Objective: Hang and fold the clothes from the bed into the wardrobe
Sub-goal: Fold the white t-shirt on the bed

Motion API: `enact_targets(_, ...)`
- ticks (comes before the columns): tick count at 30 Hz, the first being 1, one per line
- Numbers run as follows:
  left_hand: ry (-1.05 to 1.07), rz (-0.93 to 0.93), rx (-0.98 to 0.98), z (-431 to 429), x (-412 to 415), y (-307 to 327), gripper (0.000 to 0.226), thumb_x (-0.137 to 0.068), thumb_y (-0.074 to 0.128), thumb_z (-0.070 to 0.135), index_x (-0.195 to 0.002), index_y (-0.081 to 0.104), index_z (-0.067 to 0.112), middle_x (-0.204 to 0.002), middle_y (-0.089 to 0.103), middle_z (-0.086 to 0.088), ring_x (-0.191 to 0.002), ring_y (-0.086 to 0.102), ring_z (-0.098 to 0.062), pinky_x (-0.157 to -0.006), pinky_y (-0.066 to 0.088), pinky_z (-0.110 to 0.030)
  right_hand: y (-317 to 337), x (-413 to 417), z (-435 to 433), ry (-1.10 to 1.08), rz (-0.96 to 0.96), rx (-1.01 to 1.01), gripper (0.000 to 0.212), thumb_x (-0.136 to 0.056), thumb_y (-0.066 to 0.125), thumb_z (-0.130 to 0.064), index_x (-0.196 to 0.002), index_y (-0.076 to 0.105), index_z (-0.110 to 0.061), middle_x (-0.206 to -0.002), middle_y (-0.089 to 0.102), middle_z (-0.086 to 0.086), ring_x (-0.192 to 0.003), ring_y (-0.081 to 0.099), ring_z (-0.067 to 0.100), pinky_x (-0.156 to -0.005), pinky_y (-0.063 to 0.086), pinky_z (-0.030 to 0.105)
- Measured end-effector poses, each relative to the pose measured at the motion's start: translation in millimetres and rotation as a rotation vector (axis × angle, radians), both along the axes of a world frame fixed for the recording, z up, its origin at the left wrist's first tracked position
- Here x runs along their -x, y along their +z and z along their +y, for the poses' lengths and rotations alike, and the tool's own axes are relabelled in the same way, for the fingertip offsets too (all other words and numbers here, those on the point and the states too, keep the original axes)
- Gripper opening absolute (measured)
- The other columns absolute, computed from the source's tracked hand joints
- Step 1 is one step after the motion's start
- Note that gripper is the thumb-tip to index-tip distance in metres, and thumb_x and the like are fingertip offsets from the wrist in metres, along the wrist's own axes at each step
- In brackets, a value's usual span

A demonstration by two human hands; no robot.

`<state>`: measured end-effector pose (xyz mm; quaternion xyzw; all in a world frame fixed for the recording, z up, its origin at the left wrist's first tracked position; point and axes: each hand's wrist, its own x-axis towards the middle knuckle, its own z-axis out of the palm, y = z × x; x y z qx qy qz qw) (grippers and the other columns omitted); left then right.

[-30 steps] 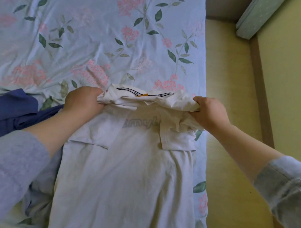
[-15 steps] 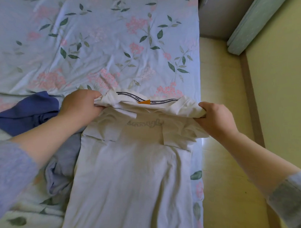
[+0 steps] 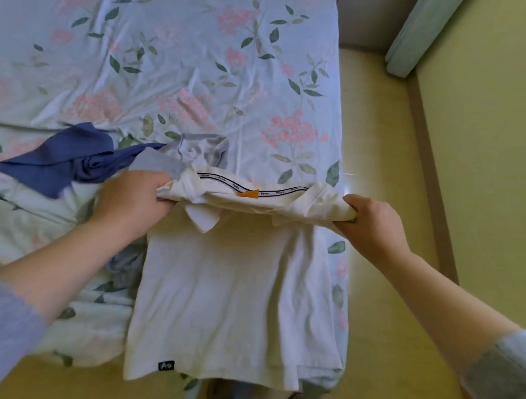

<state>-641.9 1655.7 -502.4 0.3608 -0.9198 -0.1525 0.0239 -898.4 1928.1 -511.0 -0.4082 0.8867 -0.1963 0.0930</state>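
The white collared shirt is soft, matt cloth, lightly creased, and looks finely textured where it bunches at the shoulders. Inside its neck runs a smooth woven tape with dark printed lettering, beside a small orange fabric tag. A black woven label sits at the hem. The bed sheet is thin, smooth, matt cloth with a floral print, much wrinkled. The blue garment is soft matt fabric, and the grey garment looks like jersey knit. The floor is matt and yellowish with a fine grain. The person's sleeve is soft grey knit.
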Motion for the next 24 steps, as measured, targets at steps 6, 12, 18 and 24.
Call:
enact_targets(6,-0.026,-0.160,-0.031,72.2,-77.8,-66.4,0.004,-0.079,0.067,0.017,-0.080,0.064,0.015,-0.085,0.062,-0.008,-0.082,0.063,-0.033,-0.060,0.039,-0.035,-62.7,-75.6,66.4,0.041,-0.101,-0.234,0.015,-0.082,0.064,-0.025,-0.075,0.053,-0.018,-0.071,0.053,-0.004,-0.066,0.052,0.023,-0.049,0.031,0.030)
enact_targets(12,0.090,-0.412,-0.193,102.3,-125.8,-152.0,0.033,-0.080,0.070,0.029,-0.107,0.062,0.013,-0.107,0.050,-0.012,-0.107,0.048,-0.035,-0.086,0.043,-0.042,-125.9,-131.2,91.7,0.092,-0.335,-0.593,0.026,-0.085,0.059,-0.021,-0.109,0.059,-0.011,-0.108,0.056,0.008,-0.103,0.053,0.031,-0.085,0.048,0.037)
enact_targets(18,-0.063,-0.138,-0.213,123.6,-131.1,-155.0,0.053,-0.071,0.080,0.037,-0.117,0.061,0.019,-0.115,0.053,-0.001,-0.109,0.048,-0.027,-0.091,0.041,-0.039,-127.3,-149.5,95.6,0.078,-0.390,-0.319,0.030,-0.084,0.063,-0.018,-0.114,0.066,-0.018,-0.112,0.060,-0.002,-0.105,0.054,0.017,-0.085,0.048,0.032)
enact_targets(24,-0.244,-0.502,-0.255,136.2,-142.5,-149.5,0.013,-0.079,0.061,0.031,-0.075,0.049,0.029,-0.086,0.050,0.010,-0.085,0.055,-0.014,-0.063,0.036,-0.027,-129.3,-165.7,104.2,0.204,-0.346,-0.622,0.012,-0.084,0.056,-0.022,-0.094,0.063,-0.020,-0.088,0.047,-0.004,-0.084,0.052,0.020,-0.066,0.038,0.026)
